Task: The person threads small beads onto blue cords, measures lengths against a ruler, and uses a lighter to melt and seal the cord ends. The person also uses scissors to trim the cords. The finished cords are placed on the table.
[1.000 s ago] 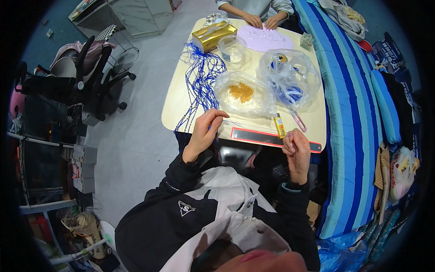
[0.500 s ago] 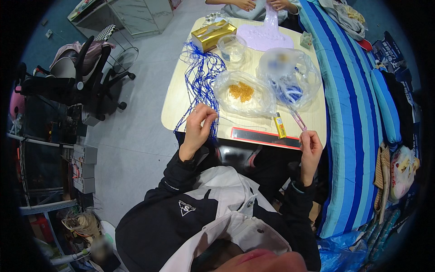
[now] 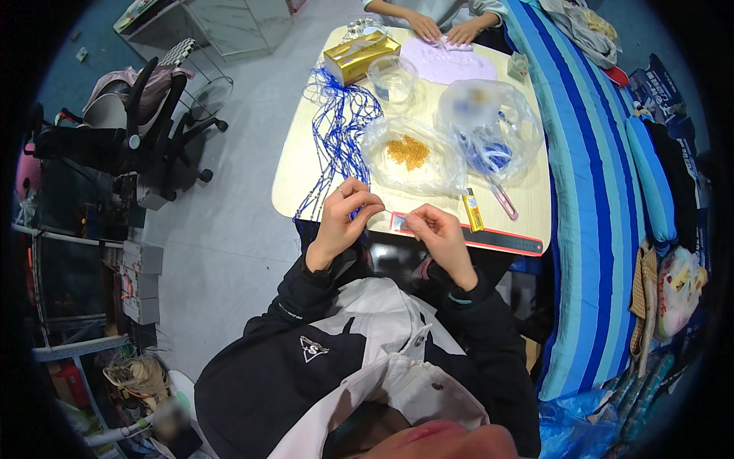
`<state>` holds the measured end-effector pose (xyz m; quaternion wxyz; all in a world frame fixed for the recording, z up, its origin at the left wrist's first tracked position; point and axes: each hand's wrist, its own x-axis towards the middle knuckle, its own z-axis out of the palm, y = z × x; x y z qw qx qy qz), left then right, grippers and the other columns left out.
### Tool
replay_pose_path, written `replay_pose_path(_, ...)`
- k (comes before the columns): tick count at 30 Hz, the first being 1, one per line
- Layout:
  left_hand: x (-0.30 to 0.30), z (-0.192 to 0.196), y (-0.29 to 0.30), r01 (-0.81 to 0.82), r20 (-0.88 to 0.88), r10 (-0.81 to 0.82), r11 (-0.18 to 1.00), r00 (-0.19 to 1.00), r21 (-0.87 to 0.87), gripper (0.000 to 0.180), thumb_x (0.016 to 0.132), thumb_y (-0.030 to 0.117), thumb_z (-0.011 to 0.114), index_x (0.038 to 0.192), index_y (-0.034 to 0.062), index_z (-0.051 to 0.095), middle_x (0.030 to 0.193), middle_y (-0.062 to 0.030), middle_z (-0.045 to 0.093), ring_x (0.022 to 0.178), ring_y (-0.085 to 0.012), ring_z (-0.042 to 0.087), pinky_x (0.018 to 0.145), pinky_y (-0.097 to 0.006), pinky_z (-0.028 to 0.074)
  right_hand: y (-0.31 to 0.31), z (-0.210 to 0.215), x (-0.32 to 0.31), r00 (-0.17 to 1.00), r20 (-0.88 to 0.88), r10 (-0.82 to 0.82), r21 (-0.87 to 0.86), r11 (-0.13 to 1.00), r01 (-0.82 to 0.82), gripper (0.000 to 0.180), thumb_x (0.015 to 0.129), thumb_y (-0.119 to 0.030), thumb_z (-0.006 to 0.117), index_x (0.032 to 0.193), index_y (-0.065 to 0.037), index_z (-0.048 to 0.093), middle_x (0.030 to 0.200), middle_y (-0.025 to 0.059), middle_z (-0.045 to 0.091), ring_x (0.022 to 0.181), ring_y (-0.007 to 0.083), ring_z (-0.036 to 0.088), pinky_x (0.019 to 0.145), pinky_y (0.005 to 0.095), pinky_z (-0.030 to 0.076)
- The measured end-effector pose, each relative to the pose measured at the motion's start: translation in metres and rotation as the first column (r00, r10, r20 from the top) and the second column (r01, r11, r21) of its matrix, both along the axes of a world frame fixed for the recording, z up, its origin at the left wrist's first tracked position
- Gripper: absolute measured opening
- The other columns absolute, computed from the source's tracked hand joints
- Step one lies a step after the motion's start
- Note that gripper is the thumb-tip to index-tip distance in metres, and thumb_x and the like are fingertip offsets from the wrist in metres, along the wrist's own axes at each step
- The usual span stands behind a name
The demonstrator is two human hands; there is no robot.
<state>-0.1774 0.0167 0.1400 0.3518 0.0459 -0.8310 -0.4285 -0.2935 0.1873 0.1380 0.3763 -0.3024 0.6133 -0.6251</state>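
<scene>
Close together over the near edge of the table, my left hand [image 3: 344,219] and my right hand [image 3: 441,240] are both pinched closed. A thin thread [image 3: 391,212] shows between their fingertips; its ends are hidden. Beside my left hand, a bundle of blue beaded strings [image 3: 342,138] runs up the table's left side. Beneath and right of my right hand lies a dark ruler with a red border [image 3: 505,241]. Beyond my hands, golden beads [image 3: 407,153] sit in an open clear plastic bag [image 3: 442,174].
A small yellow lighter-like item [image 3: 472,212] and a pink-handled tool [image 3: 505,203] lie at right. Farther back are a clear bag with blue contents [image 3: 508,145], a clear tub [image 3: 392,83] and a gold box [image 3: 359,57]. Another person's hands [image 3: 447,32] press lilac slime [image 3: 443,65].
My right hand has come left from the table's right edge to meet my left hand. The other person's hands have lowered the stretched slime onto the table.
</scene>
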Motion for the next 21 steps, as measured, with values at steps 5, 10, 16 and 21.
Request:
replay_pose_path(5, -0.005, -0.005, -0.001, -0.083, 0.005, 0.083, 0.995, 0.997, 0.051, 0.004, 0.077, -0.001, 0.068, 0.079, 0.0011, 0.065, 0.079, -0.0073, 0.054, 0.075, -0.0204, 0.054, 0.066, -0.029, 0.042, 0.051, 0.017, -0.042, 0.871, 0.453, 0.187, 0.017, 0.976, -0.218, 0.016, 0.096, -0.015, 0.058, 0.092, 0.0, 0.061, 0.074, 0.0014, 0.059, 0.057, 0.0013, 0.043, 0.048, 0.0159, 0.028)
replay_pose_path(10, -0.01, 0.001, 0.003, -0.171, 0.025, 0.172, 0.985, 0.985, -0.034, 0.007, 0.077, 0.0, 0.068, 0.083, 0.0021, 0.064, 0.093, -0.0109, 0.056, 0.088, -0.0254, 0.054, 0.077, -0.032, 0.042, 0.072, 0.019, -0.047, 0.683, 0.728, 0.068, -0.149, 0.987, 0.061, 0.011, 0.094, -0.008, 0.058, 0.093, 0.003, 0.058, 0.086, 0.0062, 0.057, 0.067, 0.0039, 0.044, 0.051, 0.0135, 0.036)
replay_pose_path(16, -0.014, 0.021, 0.049, 0.068, 0.036, -0.066, 0.996, 0.997, -0.058, 0.026, 0.085, 0.003, 0.058, 0.111, 0.0006, 0.058, 0.118, -0.0186, 0.056, 0.112, -0.0355, 0.053, 0.097, -0.041, 0.04, 0.053, 0.016, -0.007, 0.794, 0.59, -0.148, -0.071, 0.97, 0.234, 0.011, 0.093, -0.013, 0.061, 0.092, -0.002, 0.061, 0.097, 0.0021, 0.059, 0.068, 0.0036, 0.048, 0.063, 0.0186, 0.04)
replay_pose_path(21, -0.027, 0.016, 0.077, 0.25, 0.129, -0.375, 0.8, 0.918, 0.545, 0.018, 0.086, 0.0, 0.061, 0.103, -0.0022, 0.058, 0.088, -0.0133, 0.062, 0.079, -0.0244, 0.062, 0.069, -0.03, 0.047, 0.044, 0.018, 0.006, 0.897, 0.372, -0.237, -0.145, 0.94, 0.308, 0.013, 0.093, -0.013, 0.061, 0.089, -0.001, 0.061, 0.094, 0.001, 0.057, 0.065, 0.0038, 0.043, 0.064, 0.0206, 0.038)
